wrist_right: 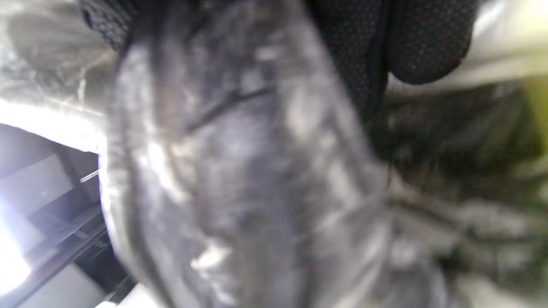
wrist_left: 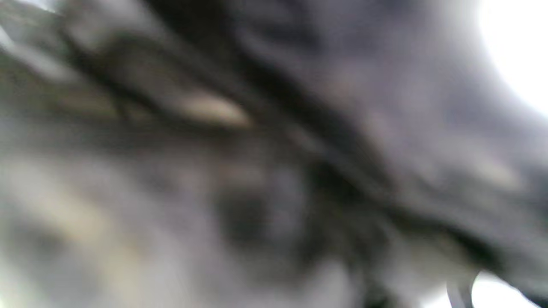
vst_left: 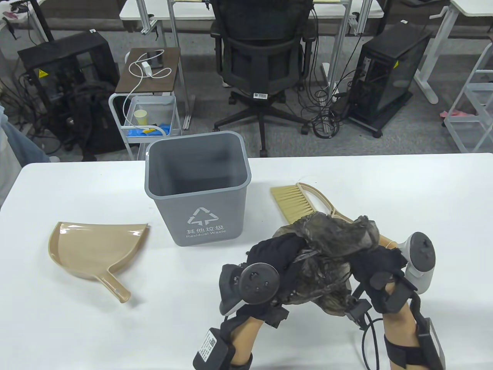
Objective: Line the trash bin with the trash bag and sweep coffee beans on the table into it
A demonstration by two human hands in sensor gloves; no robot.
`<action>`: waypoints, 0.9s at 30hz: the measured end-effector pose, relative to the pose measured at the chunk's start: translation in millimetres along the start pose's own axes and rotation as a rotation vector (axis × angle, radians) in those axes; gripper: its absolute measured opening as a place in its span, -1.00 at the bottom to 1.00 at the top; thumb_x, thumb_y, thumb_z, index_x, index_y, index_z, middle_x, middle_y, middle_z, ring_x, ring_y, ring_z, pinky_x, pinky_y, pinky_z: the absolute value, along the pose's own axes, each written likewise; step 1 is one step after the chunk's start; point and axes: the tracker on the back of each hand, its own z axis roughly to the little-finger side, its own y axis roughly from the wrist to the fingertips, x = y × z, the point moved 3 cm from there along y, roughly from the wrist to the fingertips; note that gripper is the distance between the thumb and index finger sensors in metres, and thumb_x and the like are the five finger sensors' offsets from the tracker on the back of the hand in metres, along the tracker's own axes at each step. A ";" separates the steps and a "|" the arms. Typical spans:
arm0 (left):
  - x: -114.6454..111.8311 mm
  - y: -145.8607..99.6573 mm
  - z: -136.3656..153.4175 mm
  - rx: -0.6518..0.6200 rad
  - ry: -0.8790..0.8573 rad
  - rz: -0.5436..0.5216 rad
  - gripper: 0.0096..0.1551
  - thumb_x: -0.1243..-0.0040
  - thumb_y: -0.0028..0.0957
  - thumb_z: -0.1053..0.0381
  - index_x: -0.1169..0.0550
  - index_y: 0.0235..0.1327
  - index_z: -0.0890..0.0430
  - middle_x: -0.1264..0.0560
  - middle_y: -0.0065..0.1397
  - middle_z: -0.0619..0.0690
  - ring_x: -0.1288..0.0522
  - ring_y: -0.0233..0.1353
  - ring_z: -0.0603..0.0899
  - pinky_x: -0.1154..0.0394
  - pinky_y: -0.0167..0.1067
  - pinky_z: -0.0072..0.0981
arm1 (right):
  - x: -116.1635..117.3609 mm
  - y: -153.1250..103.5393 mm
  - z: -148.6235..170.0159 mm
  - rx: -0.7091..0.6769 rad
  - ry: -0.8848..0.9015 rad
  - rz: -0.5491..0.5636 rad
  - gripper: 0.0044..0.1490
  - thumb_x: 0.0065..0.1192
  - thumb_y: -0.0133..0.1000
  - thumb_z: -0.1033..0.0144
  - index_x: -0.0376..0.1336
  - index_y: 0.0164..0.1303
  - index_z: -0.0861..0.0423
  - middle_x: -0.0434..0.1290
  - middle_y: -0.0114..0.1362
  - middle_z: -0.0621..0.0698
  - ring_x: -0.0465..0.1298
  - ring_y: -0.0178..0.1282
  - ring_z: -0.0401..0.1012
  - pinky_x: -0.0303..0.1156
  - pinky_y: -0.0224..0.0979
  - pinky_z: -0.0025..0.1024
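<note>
Your left hand (vst_left: 277, 250) and your right hand (vst_left: 369, 266) both grip the trash bag (vst_left: 327, 246), fingers curled into the crumpled film, which is bunched between them and raised off the table (vst_left: 77, 331). Holding it from two sides lets you find the mouth and pull it apart; judged from the crumpling, the bag is not yet opened out. In the right wrist view the dark film (wrist_right: 239, 179) fills most of the picture with the gloved fingers (wrist_right: 428, 38) curled at the top edge. The left wrist view is blurred film only; nothing further can be read from it.

Take the trash bin (vst_left: 197, 189) as your landmark. It stands upright, unlined and open at the top. The bag hangs in front of the bin and to its right, near but not touching. The brush (vst_left: 304, 198) lies flat just to the right of the bin, bristles toward it; its handle runs under the bag. The dustpan (vst_left: 96, 248) lies flat to the left of the bin, apart from it, handle toward you, ready for a later left-hand pickup.

No coffee beans can be made out on the table.

Lining is the step in hand. Expect thin film to cling; separate the rim before you carry it over the bin.
</note>
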 end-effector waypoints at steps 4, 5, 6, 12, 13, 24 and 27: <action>12.9 -0.6 28.6 0.099 -0.238 -0.056 -0.56 -0.03 0.33 -0.11 -0.55 0.33 0.04 -0.58 0.46 0.08 -0.57 0.37 0.24 -0.39 0.37 0.22 | -27.9 -4.1 6.0 0.055 -0.101 0.132 -0.55 0.16 0.13 -0.06 0.49 -0.24 0.08 0.63 0.15 0.13 0.62 0.09 0.14 0.48 0.16 0.09; 15.3 -1.3 33.3 0.114 -0.281 -0.068 -0.56 -0.01 0.33 -0.11 -0.54 0.33 0.05 -0.58 0.45 0.08 -0.58 0.36 0.24 -0.40 0.36 0.21 | -32.4 -5.2 6.4 0.066 -0.116 0.154 -0.54 0.14 0.14 -0.04 0.49 -0.22 0.09 0.63 0.16 0.14 0.62 0.09 0.14 0.48 0.16 0.09; 19.0 -2.4 40.8 0.139 -0.352 -0.093 -0.55 -0.01 0.33 -0.11 -0.54 0.33 0.05 -0.58 0.45 0.09 -0.59 0.34 0.24 -0.41 0.35 0.20 | -39.2 -7.3 6.6 0.082 -0.141 0.188 -0.54 0.12 0.14 -0.02 0.48 -0.17 0.10 0.62 0.18 0.15 0.62 0.10 0.15 0.49 0.15 0.09; 38.4 -11.5 65.2 0.192 -0.541 -0.241 -0.54 0.02 0.34 -0.10 -0.49 0.39 0.04 -0.53 0.49 0.09 -0.59 0.34 0.20 -0.42 0.35 0.17 | -72.9 -22.4 -3.5 0.069 -0.226 0.385 -0.45 0.06 0.15 0.20 0.25 0.35 0.07 0.49 0.34 0.22 0.56 0.19 0.16 0.45 0.23 0.09; 41.7 -12.9 67.6 0.177 -0.557 -0.285 -0.55 0.02 0.34 -0.10 -0.48 0.39 0.03 -0.53 0.50 0.09 -0.58 0.36 0.20 -0.41 0.36 0.17 | -78.7 -26.4 -6.8 0.052 -0.226 0.426 -0.44 0.06 0.14 0.23 0.23 0.37 0.05 0.48 0.35 0.22 0.56 0.20 0.17 0.45 0.23 0.09; 46.8 12.0 60.9 0.258 -0.266 0.023 -0.40 -0.16 0.29 -0.20 -0.45 0.48 0.09 -0.48 0.56 0.16 -0.54 0.41 0.27 -0.36 0.38 0.25 | -95.3 -6.8 -32.9 0.190 -0.335 0.245 -0.54 0.12 0.13 0.08 0.41 0.06 0.09 0.65 0.10 0.13 0.67 -0.01 0.10 0.54 0.06 0.03; 50.3 13.1 54.6 0.233 -0.232 0.126 -0.09 -0.25 0.24 -0.28 -0.21 0.68 0.15 -0.21 0.75 0.24 -0.33 0.59 0.38 -0.23 0.46 0.37 | -97.6 -6.1 -46.5 0.171 -0.277 0.256 -0.55 0.12 0.13 0.07 0.42 0.01 0.09 0.66 0.07 0.12 0.67 -0.02 0.11 0.54 0.06 0.04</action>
